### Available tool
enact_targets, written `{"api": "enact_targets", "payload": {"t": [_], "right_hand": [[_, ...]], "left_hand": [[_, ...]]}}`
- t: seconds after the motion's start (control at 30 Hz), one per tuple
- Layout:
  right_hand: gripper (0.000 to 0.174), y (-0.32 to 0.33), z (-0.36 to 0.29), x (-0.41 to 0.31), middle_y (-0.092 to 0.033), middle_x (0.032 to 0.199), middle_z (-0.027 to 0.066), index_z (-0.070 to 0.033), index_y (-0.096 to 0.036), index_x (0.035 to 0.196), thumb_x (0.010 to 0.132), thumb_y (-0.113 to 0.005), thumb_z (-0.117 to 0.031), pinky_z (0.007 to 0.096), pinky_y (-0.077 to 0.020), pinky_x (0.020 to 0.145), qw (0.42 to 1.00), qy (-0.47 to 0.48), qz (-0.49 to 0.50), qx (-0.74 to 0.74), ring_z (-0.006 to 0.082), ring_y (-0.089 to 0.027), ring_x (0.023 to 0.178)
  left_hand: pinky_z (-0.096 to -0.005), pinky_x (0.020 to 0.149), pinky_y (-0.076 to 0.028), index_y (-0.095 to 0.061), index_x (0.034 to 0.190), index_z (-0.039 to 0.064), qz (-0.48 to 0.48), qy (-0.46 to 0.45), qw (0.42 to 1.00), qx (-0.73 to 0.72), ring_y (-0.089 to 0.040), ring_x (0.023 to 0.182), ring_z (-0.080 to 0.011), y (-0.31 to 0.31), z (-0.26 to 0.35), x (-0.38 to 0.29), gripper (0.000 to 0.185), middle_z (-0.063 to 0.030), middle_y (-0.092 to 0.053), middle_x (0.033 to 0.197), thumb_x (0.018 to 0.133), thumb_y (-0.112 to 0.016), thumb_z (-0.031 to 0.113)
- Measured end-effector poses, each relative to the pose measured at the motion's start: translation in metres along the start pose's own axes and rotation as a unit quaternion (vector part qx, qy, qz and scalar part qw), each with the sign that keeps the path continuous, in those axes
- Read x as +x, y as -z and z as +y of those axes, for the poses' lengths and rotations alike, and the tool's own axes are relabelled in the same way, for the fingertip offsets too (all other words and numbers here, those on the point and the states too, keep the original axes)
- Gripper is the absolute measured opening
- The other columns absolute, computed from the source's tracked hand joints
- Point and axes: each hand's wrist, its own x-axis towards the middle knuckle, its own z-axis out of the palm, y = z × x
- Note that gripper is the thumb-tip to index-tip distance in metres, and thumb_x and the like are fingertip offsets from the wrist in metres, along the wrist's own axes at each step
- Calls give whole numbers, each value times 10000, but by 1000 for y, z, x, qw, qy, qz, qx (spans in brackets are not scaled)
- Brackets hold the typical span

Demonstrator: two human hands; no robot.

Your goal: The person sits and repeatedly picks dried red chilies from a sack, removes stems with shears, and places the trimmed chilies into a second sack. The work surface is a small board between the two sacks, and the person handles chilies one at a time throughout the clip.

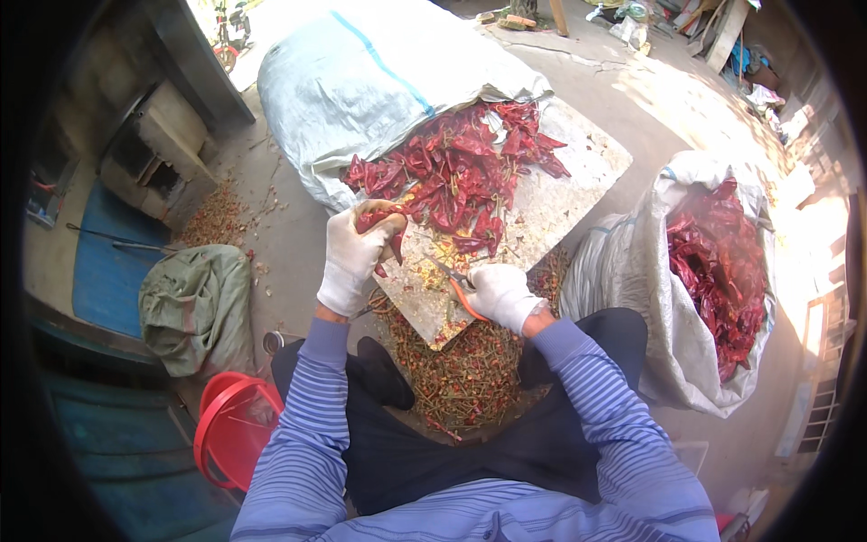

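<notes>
My left hand (360, 249), in a white work glove with stained fingertips, grips several dried red chili peppers (398, 245) above the near left edge of a pale board (572, 183). In my gloved right hand (500, 290) is a pair of orange-handled snips (462, 290), their blades pointing up and left over the board. A heap of dried red chilies (447, 169) spreads across the board from the mouth of a large white woven sack (379, 74). Yellow seeds (441, 269) and stem scraps lie on the near part of the board.
Cut stems (454, 379) are piled between my legs. At right stands an open white sack (653, 271) of red chilies (721, 278). To the left are a red plastic basket (234, 433), a green sack (200, 308) and a blue panel (115, 257). Scattered scraps (218, 215) cover the floor beyond.
</notes>
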Motion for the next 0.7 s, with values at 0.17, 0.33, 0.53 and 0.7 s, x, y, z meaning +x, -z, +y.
{"api": "enact_targets", "payload": {"t": [0.17,0.33,0.53,0.7], "right_hand": [[353,-21,7,10,-748,882,209,-71,-780,923,942,-679,-409,519,-575,820,998,-19,-65,5,411,-741,887],[257,-9,23,38,-713,1040,191,-79,-754,1057,891,-772,-274,501,-567,868,985,-12,171,3,396,-719,981],[269,-18,54,73,-703,1104,207,-73,-730,1059,862,-803,-240,501,-577,880,985,-70,130,-88,404,-718,989],[206,-25,58,78,-719,1059,201,-94,-733,1004,853,-792,-221,507,-591,837,986,-66,124,-92,397,-734,945]], "left_hand": [[-211,496,-406,-743,1078,-30,-10,22,1000,-2,-538,530,-35,2,2,2,188,17,-665,736,943,-769,98],[-207,536,-474,-714,1184,-13,-53,38,998,-17,-608,623,-29,6,8,-2,318,-27,-746,859,924,-852,108],[-214,544,-439,-740,1151,14,-72,-32,996,50,-559,614,-20,6,0,-3,267,32,-664,760,919,-834,104],[-223,540,-455,-759,1114,8,-75,-35,995,47,-576,605,-30,8,-5,0,237,17,-670,734,920,-831,123]]}}
